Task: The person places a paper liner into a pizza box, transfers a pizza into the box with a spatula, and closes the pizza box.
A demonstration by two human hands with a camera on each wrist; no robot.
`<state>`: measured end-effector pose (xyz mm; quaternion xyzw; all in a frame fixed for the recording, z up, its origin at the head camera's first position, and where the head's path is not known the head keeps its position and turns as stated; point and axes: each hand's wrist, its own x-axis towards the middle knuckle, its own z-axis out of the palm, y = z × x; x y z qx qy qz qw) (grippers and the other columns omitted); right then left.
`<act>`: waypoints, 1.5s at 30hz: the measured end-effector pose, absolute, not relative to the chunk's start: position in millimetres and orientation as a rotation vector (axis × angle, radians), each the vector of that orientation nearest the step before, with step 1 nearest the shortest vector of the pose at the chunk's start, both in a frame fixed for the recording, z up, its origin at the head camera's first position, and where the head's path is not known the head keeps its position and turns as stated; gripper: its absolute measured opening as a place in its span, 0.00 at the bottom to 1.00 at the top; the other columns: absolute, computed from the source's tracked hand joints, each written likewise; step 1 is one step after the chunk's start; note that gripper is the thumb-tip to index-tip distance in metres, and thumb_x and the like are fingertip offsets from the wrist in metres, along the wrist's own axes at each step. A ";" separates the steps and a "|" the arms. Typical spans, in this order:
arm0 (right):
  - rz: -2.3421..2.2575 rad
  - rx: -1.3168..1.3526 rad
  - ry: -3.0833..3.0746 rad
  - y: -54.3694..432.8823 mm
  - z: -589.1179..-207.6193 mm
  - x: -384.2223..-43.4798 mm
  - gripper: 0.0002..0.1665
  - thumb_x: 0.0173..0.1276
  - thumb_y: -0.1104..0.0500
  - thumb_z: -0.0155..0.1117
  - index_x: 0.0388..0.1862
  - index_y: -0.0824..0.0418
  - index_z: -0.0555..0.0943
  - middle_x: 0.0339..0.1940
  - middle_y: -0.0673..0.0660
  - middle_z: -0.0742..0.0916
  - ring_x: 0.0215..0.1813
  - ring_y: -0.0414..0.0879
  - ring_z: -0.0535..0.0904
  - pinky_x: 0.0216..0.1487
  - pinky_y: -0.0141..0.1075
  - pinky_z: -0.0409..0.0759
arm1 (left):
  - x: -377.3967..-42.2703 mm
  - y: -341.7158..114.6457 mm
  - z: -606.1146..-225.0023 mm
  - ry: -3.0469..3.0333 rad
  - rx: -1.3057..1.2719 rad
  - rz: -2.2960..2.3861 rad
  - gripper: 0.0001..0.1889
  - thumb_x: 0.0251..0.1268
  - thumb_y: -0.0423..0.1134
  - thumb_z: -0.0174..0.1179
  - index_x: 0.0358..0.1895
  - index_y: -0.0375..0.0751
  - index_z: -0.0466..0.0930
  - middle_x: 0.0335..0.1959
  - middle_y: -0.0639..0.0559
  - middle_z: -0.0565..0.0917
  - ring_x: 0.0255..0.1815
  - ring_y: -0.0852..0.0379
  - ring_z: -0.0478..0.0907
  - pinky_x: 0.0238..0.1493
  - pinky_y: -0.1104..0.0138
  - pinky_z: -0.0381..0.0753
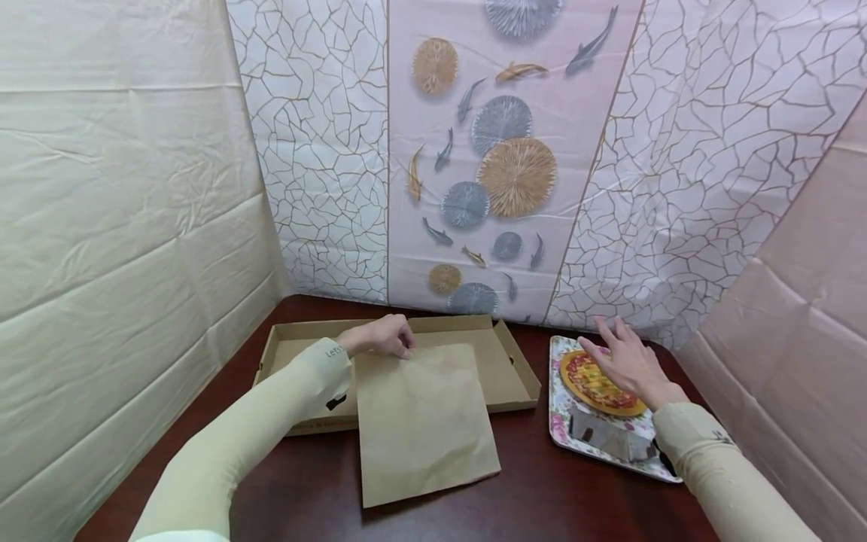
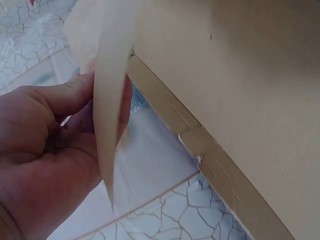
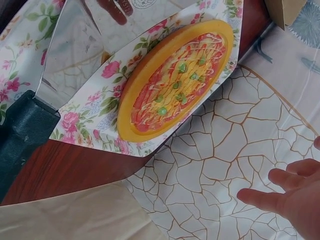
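In the head view my left hand (image 1: 387,336) pinches the top edge of a brown paper sheet (image 1: 427,433). The sheet hangs in front of an open cardboard box (image 1: 503,369) and hides part of it. From the left wrist camera, the paper (image 2: 111,115) shows edge-on between thumb and fingers. My right hand (image 1: 631,361), fingers spread and holding nothing, is raised over a floral tray (image 1: 559,430). On that tray lie a pizza (image 1: 605,385) with a yellow rim and a wide-bladed metal server (image 1: 612,438). Its dark green handle (image 3: 25,132) appears in the right wrist view.
The dark red-brown tabletop (image 1: 535,497) bears the box at centre-left and the tray at right. A patterned cloth (image 1: 325,150) hangs behind it, and pale cloth walls (image 1: 122,248) stand on both sides.
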<state>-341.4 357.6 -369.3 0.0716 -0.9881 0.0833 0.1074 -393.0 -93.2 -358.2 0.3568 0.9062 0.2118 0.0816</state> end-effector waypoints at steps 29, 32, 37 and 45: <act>0.241 0.263 -2.881 355.9 -372.3 -342.5 0.46 0.74 0.33 0.38 0.77 0.63 0.50 0.74 0.80 0.53 0.71 0.77 0.52 0.61 0.69 0.61 | -406.1 -143.1 -343.3 2.639 0.934 0.670 0.04 0.57 0.29 0.65 0.34 0.33 0.86 0.24 0.54 0.83 0.25 0.67 0.70 0.31 0.75 0.71; 0.244 0.267 -2.879 355.7 -372.9 -342.7 0.46 0.74 0.33 0.38 0.77 0.63 0.50 0.73 0.80 0.53 0.71 0.77 0.53 0.61 0.69 0.61 | -408.1 -149.5 -344.3 2.639 0.938 0.639 0.02 0.57 0.29 0.64 0.30 0.33 0.85 0.21 0.57 0.79 0.23 0.67 0.68 0.28 0.75 0.69; 0.245 0.259 -2.881 355.7 -373.2 -343.6 0.46 0.74 0.33 0.37 0.77 0.63 0.50 0.74 0.80 0.53 0.71 0.77 0.52 0.62 0.69 0.60 | -411.1 -156.0 -344.1 2.633 0.912 0.592 0.04 0.59 0.29 0.63 0.28 0.34 0.84 0.19 0.59 0.73 0.21 0.66 0.65 0.26 0.74 0.64; 0.249 0.268 -2.876 355.7 -374.5 -345.3 0.47 0.74 0.33 0.37 0.76 0.66 0.52 0.73 0.81 0.54 0.71 0.77 0.53 0.62 0.68 0.61 | -412.5 -160.7 -341.2 2.677 0.912 0.434 0.04 0.57 0.28 0.63 0.26 0.34 0.83 0.18 0.59 0.72 0.22 0.65 0.64 0.27 0.74 0.63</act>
